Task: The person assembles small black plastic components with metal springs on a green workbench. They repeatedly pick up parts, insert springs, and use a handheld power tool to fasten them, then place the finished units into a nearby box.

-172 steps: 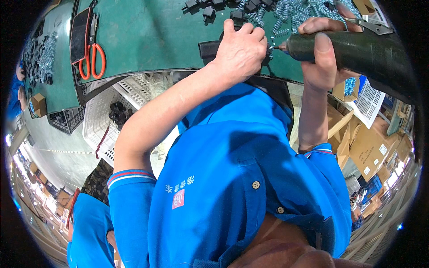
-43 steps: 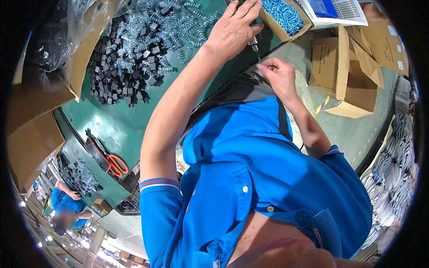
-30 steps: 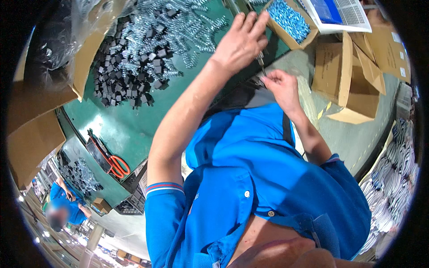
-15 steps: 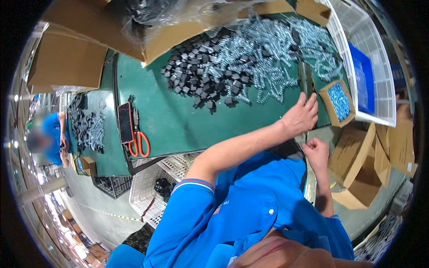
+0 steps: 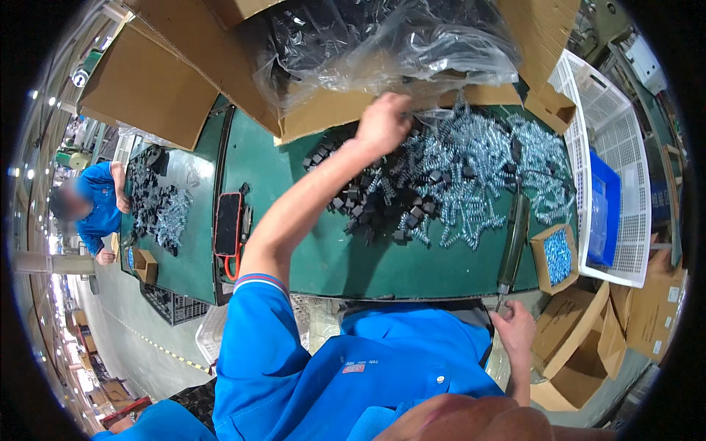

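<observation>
My left hand reaches over the far part of a heap of small black blocks, beside the cardboard edge behind it. Its fingers are smeared and partly turned away. Spiral silver metal pieces like springs or screws lie heaped just to the right. At the table's near edge, my right hand has thumb and fingers pinched close to the thin tip of a dark green powered screwdriver. What the pinch holds is too small to make out. The screwdriver lies on the green table with its tip past the edge.
A small carton of blue pieces and a white crate with a blue bin stand right. Clear plastic covers the box behind. A phone and scissors lie left. A co-worker works further left.
My left hand has left the screwdriver and moved left and away to the far side of the black blocks. The right hand stays near the tool's tip. The view has shifted.
</observation>
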Available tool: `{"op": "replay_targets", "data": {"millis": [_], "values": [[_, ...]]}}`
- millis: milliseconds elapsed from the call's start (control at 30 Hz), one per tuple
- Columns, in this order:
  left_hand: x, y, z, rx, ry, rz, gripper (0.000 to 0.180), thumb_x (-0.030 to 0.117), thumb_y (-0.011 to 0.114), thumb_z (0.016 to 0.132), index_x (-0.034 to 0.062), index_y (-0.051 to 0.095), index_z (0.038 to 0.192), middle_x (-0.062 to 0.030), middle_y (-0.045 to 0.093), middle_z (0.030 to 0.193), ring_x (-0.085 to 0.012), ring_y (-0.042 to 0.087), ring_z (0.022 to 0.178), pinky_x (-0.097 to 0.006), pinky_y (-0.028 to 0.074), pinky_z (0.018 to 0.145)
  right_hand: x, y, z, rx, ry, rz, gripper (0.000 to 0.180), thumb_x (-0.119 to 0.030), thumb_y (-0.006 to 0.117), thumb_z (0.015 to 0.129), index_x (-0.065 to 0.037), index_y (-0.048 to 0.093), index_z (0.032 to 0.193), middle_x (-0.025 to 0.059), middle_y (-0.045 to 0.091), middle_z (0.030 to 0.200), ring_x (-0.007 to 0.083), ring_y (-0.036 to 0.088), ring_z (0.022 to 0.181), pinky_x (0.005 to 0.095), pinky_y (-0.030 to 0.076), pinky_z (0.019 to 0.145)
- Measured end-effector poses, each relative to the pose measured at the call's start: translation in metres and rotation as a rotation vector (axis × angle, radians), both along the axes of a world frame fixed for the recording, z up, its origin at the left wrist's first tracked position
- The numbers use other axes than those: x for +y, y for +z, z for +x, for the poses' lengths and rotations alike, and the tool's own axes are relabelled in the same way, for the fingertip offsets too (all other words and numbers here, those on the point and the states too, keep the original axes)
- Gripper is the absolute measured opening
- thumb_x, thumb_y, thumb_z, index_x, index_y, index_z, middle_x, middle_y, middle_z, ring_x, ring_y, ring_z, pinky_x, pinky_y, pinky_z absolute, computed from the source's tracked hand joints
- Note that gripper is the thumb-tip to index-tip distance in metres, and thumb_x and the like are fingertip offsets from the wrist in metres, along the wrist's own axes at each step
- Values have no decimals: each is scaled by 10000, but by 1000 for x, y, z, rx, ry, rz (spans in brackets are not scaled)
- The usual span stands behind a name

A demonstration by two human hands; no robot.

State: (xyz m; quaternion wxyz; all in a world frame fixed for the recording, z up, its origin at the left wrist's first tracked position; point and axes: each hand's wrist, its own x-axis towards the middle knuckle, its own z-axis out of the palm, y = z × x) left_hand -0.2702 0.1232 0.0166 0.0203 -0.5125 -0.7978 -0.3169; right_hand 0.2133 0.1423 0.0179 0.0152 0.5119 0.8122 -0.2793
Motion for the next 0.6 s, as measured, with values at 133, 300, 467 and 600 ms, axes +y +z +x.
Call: {"op": "replay_targets", "data": {"millis": [133,300,467,600], "values": [[3,26,-75,-270,155,-267,585,241,668,874,75,501,1410,-231,560,1326,-359,661,1016,-411,509,929,50,41,-36,256,-23,-79,304,-131,769,754,7,661,1002,82,612,712,150,564,622,293,469,594],[25,39,-154,-156,294,-222,695,281,634,909,227,330,1532,-264,313,1533,-427,379,1374,-398,406,1095,113,56,-203,616,428,25,310,-150,731,794,14,643,1041,111,623,808,190,575,691,316,477,648],[26,132,-201,609,296,-48,471,191,624,861,205,516,1319,-234,499,1393,-371,505,1267,-567,375,1040,181,42,-441,631,753,-24,586,-401,697,825,31,607,1211,236,641,1176,324,626,1072,396,487,918],[14,120,-203,529,132,290,451,168,642,815,206,576,1260,-125,660,1007,-309,642,934,-482,479,851,230,65,-580,594,755,459,637,-373,699,864,-8,523,1355,230,538,1376,375,513,1253,398,375,1076]]}}
